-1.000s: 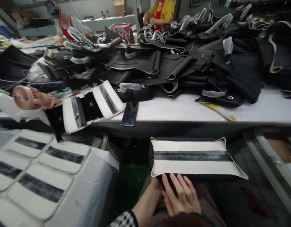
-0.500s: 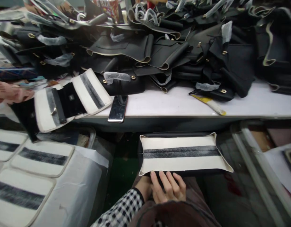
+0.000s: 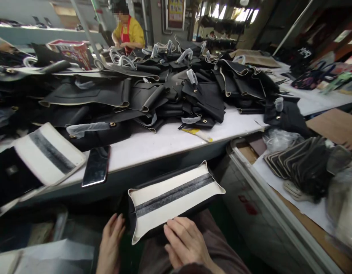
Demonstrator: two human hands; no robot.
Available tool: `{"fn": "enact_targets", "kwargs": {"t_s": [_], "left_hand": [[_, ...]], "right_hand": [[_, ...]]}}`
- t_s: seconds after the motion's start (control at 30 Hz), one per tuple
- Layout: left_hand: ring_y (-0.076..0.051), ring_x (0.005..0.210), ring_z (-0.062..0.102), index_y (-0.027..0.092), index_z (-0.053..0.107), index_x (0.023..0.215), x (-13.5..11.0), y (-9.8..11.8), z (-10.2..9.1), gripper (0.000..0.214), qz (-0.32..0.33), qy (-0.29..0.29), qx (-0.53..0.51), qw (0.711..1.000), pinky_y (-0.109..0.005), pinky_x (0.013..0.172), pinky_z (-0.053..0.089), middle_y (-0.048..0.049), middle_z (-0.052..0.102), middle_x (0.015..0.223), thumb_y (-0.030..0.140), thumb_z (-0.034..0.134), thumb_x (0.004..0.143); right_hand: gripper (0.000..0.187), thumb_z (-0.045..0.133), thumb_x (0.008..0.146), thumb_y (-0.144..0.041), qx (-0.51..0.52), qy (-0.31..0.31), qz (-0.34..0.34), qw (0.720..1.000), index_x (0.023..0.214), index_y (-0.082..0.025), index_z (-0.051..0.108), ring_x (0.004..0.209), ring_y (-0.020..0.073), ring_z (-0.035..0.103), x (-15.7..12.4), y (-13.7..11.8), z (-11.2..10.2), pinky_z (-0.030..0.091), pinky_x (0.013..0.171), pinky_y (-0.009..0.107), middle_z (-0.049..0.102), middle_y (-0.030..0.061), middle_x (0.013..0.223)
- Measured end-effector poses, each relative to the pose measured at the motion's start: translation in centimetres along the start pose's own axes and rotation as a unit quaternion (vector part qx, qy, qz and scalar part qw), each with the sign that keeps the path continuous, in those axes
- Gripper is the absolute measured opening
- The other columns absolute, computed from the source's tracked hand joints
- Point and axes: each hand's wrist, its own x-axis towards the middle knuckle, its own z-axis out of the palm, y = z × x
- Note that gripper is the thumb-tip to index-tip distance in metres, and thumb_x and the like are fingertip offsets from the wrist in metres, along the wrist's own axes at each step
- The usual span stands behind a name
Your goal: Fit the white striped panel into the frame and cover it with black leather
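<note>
A black handbag (image 3: 164, 204) lies on my lap with its white base facing up. A dark stripe runs along the base, and its corners stand up in thin points. My right hand (image 3: 186, 239) is at the near long edge, its bent fingers close together against the bag. My left hand (image 3: 111, 238) is off to the left of the bag, apart from it, holding nothing with its fingers loosely apart. The bag's body beneath the base is mostly hidden.
Black bags (image 3: 98, 93) with wrapped handles are heaped on the white table (image 3: 153, 146). A phone (image 3: 96, 165) lies at its edge, beside a white striped panel (image 3: 53, 152). Dark pieces (image 3: 298, 161) fill a bin on the right. A person in yellow (image 3: 133, 32) stands far behind.
The view has swung right and up. My left hand has come out from beside my right hand to the bag's left. The bag now appears tilted, its right end farther away.
</note>
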Motion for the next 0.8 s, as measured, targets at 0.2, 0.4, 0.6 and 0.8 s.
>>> {"fn": "enact_targets", "kwargs": {"t_s": [0.2, 0.4, 0.6, 0.8], "left_hand": [[-0.037, 0.138, 0.038, 0.037, 0.036, 0.145, 1.0, 7.3, -3.0, 0.081, 0.270, -0.075, 0.213, 0.936, -0.062, 0.111, 0.033, -0.0052, 0.040, 0.151, 0.055, 0.071, 0.073], [-0.038, 0.141, 0.031, 0.036, 0.022, 0.152, 2.0, 14.5, 6.5, 0.115, 0.526, -0.378, 0.311, 0.696, -0.059, 0.113, 0.028, -0.0096, 0.033, 0.155, 0.057, 0.084, 0.057], [-0.036, 0.145, 0.022, 0.033, 0.021, 0.152, 4.1, 17.2, 11.5, 0.102, 0.522, -0.497, 0.255, 0.644, -0.063, 0.116, 0.015, -0.0101, 0.030, 0.156, 0.062, 0.073, 0.069], [-0.034, 0.146, 0.021, 0.028, 0.024, 0.152, 2.8, 18.6, 15.6, 0.105, 0.528, -0.509, 0.214, 0.645, -0.058, 0.118, 0.009, -0.0116, 0.030, 0.156, 0.070, 0.069, 0.067]], "right_hand": [[0.037, 0.055, 0.086, -0.007, -0.012, 0.019, 0.109, 0.994, 0.122, -0.010, 0.061, 0.107, 0.0270, 0.059, 0.2, 4.0, -5.0, 0.052, 0.091, 0.043, 0.064, 0.0147, 0.111], [0.030, 0.053, 0.093, -0.016, -0.060, 0.029, 0.164, 0.984, 0.121, -0.020, 0.061, 0.103, 0.0241, 0.060, 3.5, 12.6, -7.2, 0.053, 0.089, 0.040, 0.064, 0.0100, 0.110], [0.027, 0.052, 0.096, -0.031, -0.163, -0.114, 0.192, 0.961, 0.115, -0.015, 0.062, 0.108, 0.0237, 0.055, 10.1, 24.3, -3.8, 0.048, 0.095, 0.037, 0.062, 0.0111, 0.114], [0.026, 0.055, 0.094, -0.030, -0.198, -0.220, 0.258, 0.920, 0.105, -0.009, 0.063, 0.108, 0.0307, 0.050, 15.5, 31.2, 1.7, 0.043, 0.090, 0.042, 0.058, 0.0180, 0.109]]}}
